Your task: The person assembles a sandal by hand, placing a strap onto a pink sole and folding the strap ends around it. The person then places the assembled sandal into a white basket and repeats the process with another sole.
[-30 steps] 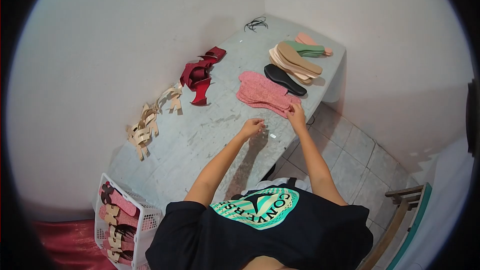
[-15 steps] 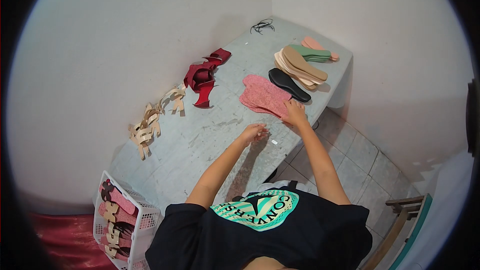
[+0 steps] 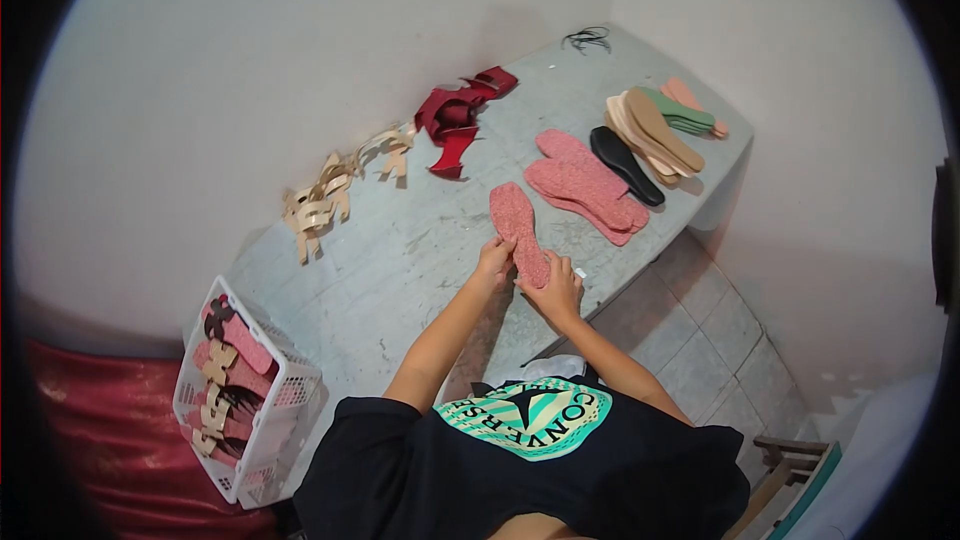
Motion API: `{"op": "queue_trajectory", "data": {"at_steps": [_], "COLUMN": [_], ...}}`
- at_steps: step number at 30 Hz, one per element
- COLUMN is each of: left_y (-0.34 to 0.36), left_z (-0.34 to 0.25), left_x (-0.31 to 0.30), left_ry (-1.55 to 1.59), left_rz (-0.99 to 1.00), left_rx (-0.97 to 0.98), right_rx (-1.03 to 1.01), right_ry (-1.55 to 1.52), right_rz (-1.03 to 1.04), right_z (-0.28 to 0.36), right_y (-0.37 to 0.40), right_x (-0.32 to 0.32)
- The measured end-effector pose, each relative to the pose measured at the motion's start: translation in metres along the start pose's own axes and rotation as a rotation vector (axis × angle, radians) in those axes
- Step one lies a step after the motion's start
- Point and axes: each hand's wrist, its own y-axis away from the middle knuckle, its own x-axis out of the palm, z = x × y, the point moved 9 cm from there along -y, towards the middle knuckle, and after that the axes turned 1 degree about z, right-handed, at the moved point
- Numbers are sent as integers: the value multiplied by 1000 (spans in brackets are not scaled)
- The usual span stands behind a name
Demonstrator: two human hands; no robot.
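Observation:
A pink speckled shoe insole [image 3: 514,214] is held between both hands above the near part of the table. My left hand [image 3: 494,260] grips its left edge around the middle, thumb on top. At the narrower near end, my right hand [image 3: 556,286] is closed on the same insole. Beyond it lies a stack of matching pink insoles [image 3: 590,195], somewhat fanned out. Touching or very close to that stack is a black insole [image 3: 627,166].
Tan and cream insoles [image 3: 660,130], green ones [image 3: 680,112] and peach ones [image 3: 690,100] sit at the far right. Red straps [image 3: 452,120] and beige straps [image 3: 325,195] lie along the wall. A white basket [image 3: 285,390] holding strapped pink soles stands at the left.
My right hand has brought one pink insole from the stack toward me, and my left hand has closed on it too. The view has shifted, so the table appears further right.

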Motion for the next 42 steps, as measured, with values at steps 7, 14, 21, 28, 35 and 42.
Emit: {"op": "queue_trajectory", "data": {"at_steps": [7, 14, 21, 28, 35, 42], "left_y": [47, 86, 111, 100, 108, 120], "left_z": [-45, -80, -101, -105, -96, -86], "left_x": [-73, -161, -203, -215, -203, -203], "left_ry": [147, 174, 160, 227, 214, 221], "left_rz": [-197, -349, -470, -475, -461, -475], "left_rx": [207, 363, 411, 421, 366, 340], "right_rx": [-205, -439, -639, -757, -829, -725], "right_ry": [-65, -327, -286, -63, 186, 62], "right_rz": [119, 377, 417, 356, 412, 552], "right_z": [52, 98, 139, 175, 204, 220], "right_y": [6, 0, -63, -155, -193, -223], "right_x": [54, 114, 155, 217, 267, 254]}}
